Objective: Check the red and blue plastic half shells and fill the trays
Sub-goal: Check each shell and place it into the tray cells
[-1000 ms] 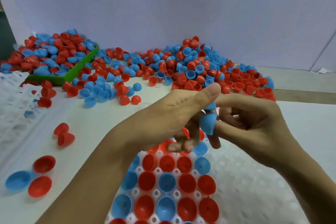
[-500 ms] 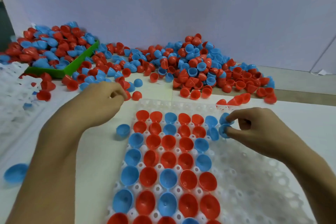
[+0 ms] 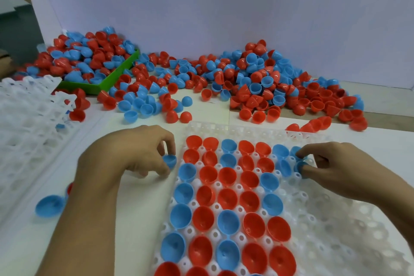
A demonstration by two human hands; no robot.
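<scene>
A white tray point(image 3: 336, 226) with round pockets lies in front of me, its left columns filled with red and blue half shells, open side up. My left hand point(image 3: 132, 152) pinches a blue half shell point(image 3: 169, 161) on the table just left of the tray's edge. My right hand point(image 3: 336, 163) pinches another blue half shell point(image 3: 300, 166) over the tray's upper right pockets. A big heap of red and blue shells point(image 3: 257, 83) lies beyond the tray.
A green bin point(image 3: 112, 78) heaped with shells stands at the back left. White empty trays point(image 3: 24, 123) are stacked on the left. A loose blue shell point(image 3: 50, 205) lies near my left forearm. A pale wall closes the back.
My hands, joined above the tray a second ago, have parted. The left hand went out to the loose shells, then came back and took the blue shell beside the tray. The right stays at the tray's right side.
</scene>
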